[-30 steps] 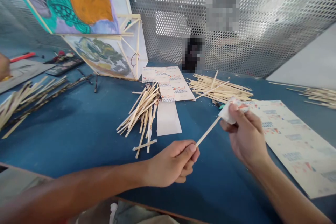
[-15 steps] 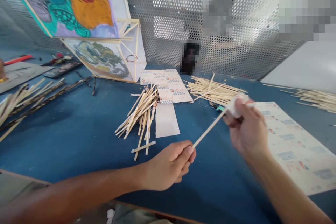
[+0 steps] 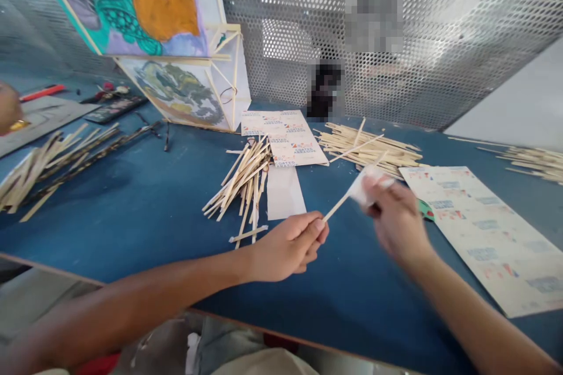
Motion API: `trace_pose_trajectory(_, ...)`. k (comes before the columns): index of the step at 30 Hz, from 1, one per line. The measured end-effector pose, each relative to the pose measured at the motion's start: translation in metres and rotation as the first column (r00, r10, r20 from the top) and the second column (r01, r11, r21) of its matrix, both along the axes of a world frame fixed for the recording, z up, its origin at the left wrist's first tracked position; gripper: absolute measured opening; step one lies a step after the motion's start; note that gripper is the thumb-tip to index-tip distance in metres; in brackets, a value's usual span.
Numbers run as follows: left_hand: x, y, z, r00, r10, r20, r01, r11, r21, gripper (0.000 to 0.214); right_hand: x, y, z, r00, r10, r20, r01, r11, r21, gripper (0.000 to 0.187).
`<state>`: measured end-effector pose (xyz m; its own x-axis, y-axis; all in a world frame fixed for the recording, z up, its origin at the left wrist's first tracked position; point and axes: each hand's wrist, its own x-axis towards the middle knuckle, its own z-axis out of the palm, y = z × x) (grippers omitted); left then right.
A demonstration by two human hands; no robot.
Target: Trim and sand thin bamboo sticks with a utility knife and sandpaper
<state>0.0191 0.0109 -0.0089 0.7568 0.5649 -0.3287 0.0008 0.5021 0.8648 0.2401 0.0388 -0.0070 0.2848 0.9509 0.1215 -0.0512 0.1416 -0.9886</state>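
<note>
My left hand (image 3: 288,246) is closed round the near end of a thin wooden stick (image 3: 336,209), which slants up to the right. In my right hand (image 3: 398,220) is a folded piece of sandpaper (image 3: 368,184), white-backed with a dark underside, wrapped about the stick near its far end. The stick's tip shows beyond the paper. Left of my hands lies a loose pile of wooden sticks (image 3: 246,179), with a white paper strip (image 3: 285,193) beside it. A green-handled tool (image 3: 426,210) is partly hidden behind my right hand.
Printed abrasive sheets lie at the back (image 3: 299,137) and at the right (image 3: 479,228). More sticks are heaped behind (image 3: 373,146), at far right (image 3: 536,161) and at left (image 3: 44,170). A painted lantern-like frame (image 3: 176,91) stands at back left. Another person's hand (image 3: 9,108) is at the left edge.
My right hand has slid the sandpaper down the stick towards my left hand, so the stick's far tip now shows. The left hand keeps its grip; the view has shifted slightly.
</note>
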Motion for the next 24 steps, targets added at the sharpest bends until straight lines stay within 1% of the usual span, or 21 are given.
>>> trace_pose_trajectory(2,-0.001,0.002,-0.003,1.0,-0.011,0.007,0.011,1.0,0.001,0.041,-0.001,0.001,0.003,0.994,-0.097,-0.055,0.1,0.994,0.052,0.034)
trace_pose_trajectory(3,-0.001,0.002,-0.004,1.0,-0.012,0.008,0.012,1.0,0.002,0.04,-0.003,0.0,0.004,0.99,-0.123,-0.066,0.127,0.99,0.065,0.034)
trace_pose_trajectory(4,-0.001,0.003,-0.005,1.0,-0.01,0.005,0.01,1.0,0.005,0.04,-0.006,-0.002,0.003,0.994,-0.092,-0.053,0.094,0.995,0.039,0.036)
trace_pose_trajectory(5,-0.001,0.003,-0.006,1.0,-0.003,0.001,0.003,1.0,0.009,0.04,-0.009,-0.005,0.001,0.999,-0.032,-0.029,0.031,0.999,-0.014,0.037)
trace_pose_trajectory(7,0.0,0.003,-0.007,1.0,0.013,-0.008,-0.013,1.0,0.021,0.04,-0.014,-0.01,-0.004,1.0,0.026,-0.006,-0.026,0.997,-0.076,0.041)
trace_pose_trajectory(11,0.001,0.002,-0.006,1.0,0.003,-0.012,-0.002,0.999,0.034,0.041,-0.017,-0.018,-0.01,0.994,-0.106,-0.036,0.106,0.994,-0.003,0.042)
trace_pose_trajectory(12,0.001,0.001,-0.005,1.0,-0.004,-0.008,0.004,0.999,0.032,0.041,-0.016,-0.02,-0.009,0.997,-0.075,-0.016,0.075,0.997,-0.027,0.043)
trace_pose_trajectory(14,0.0,0.0,-0.004,1.0,-0.006,0.002,0.006,1.0,0.029,0.041,-0.015,-0.022,-0.006,0.998,0.047,0.033,-0.043,0.993,-0.114,0.043)
trace_pose_trajectory(15,0.0,-0.001,-0.004,1.0,-0.001,0.007,0.001,1.0,0.028,0.042,-0.015,-0.022,-0.003,0.994,0.097,0.04,-0.091,0.988,-0.126,0.044)
trace_pose_trajectory(16,0.0,-0.002,-0.003,1.0,0.001,0.012,-0.002,1.0,0.028,0.042,-0.014,-0.022,0.001,0.999,0.026,0.029,-0.024,0.997,-0.068,0.044)
trace_pose_trajectory(18,0.0,-0.003,-0.002,1.0,-0.003,0.02,0.002,1.0,0.025,0.042,-0.014,-0.019,0.006,0.997,-0.075,-0.003,0.075,0.997,0.015,0.04)
trace_pose_trajectory(19,0.0,-0.003,-0.001,1.0,-0.006,0.024,0.005,1.0,0.022,0.042,-0.015,-0.018,0.008,0.996,-0.093,-0.006,0.093,0.995,0.036,0.041)
trace_pose_trajectory(20,0.0,-0.003,-0.001,1.0,-0.008,0.026,0.007,1.0,0.02,0.042,-0.016,-0.018,0.009,0.997,-0.08,0.006,0.08,0.996,0.028,0.042)
trace_pose_trajectory(22,-0.001,-0.004,0.0,0.999,0.0,0.032,-0.001,1.0,0.021,0.042,-0.019,-0.018,0.009,0.998,0.036,0.059,-0.034,0.999,-0.042,0.043)
trace_pose_trajectory(23,-0.001,-0.004,0.0,0.999,0.007,0.034,-0.007,1.0,0.023,0.042,-0.019,-0.019,0.009,0.99,0.097,0.099,-0.092,0.994,-0.057,0.044)
trace_pose_trajectory(24,-0.002,-0.004,0.0,0.999,0.01,0.036,-0.011,1.0,0.025,0.042,-0.02,-0.019,0.009,0.996,0.034,0.086,-0.034,0.999,-0.005,0.045)
